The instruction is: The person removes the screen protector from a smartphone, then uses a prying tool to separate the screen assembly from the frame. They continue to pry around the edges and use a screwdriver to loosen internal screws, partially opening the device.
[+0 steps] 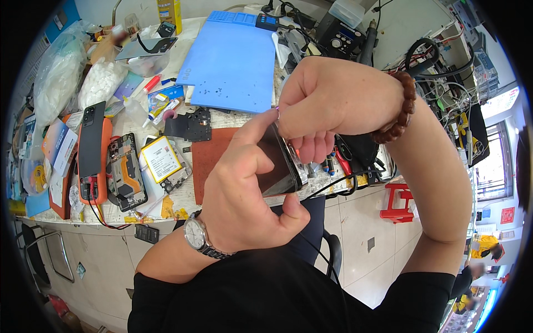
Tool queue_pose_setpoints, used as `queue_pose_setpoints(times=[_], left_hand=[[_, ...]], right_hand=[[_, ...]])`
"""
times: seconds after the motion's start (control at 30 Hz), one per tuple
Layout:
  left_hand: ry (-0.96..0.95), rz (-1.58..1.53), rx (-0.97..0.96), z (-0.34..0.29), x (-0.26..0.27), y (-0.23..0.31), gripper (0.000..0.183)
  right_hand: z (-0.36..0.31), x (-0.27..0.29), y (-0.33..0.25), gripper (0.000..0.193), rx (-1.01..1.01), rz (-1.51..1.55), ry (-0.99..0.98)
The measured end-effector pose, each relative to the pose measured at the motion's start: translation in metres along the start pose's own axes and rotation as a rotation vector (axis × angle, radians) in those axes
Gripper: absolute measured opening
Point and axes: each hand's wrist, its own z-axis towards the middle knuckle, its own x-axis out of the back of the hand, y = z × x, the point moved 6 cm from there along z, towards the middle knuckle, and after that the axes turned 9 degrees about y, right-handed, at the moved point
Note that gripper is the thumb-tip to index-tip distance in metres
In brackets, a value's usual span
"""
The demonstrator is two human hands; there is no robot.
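We seem to be at fine fingertip work over the dark phone (282, 166) on the brown mat (210, 158), its far end hidden; the next move probably calls for steadiness. Our left hand (241, 191) stretches its index out, thumb spread; our right hand's (336, 100) fingers curl, but whether they pinch anything we cannot tell.

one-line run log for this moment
left hand: index extended toward right hand; right hand: fingers curled; beneath: dark glossy rectangular device, reddish-brown mat

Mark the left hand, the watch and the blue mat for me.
Left hand (239, 194): head view, back of the hand.
Watch (195, 233): head view, dial.
Blue mat (229, 58): head view, bare middle.
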Motion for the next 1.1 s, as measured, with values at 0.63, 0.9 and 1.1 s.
queue_pose_setpoints(times=[0.63,0.9,1.1], left_hand=[[-0.016,-0.045,0.008,-0.003,0.002,-0.004,0.040],[-0.031,-0.033,-0.007,-0.003,-0.002,0.000,0.040],[-0.022,-0.052,0.007,-0.002,-0.003,-0.001,0.041]], right_hand=[[-0.019,-0.009,0.010,0.013,0.017,0.047,-0.062],[-0.020,-0.008,0.009,0.019,-0.029,0.025,-0.015],[-0.015,-0.005,0.007,0.024,0.001,-0.011,-0.017]])
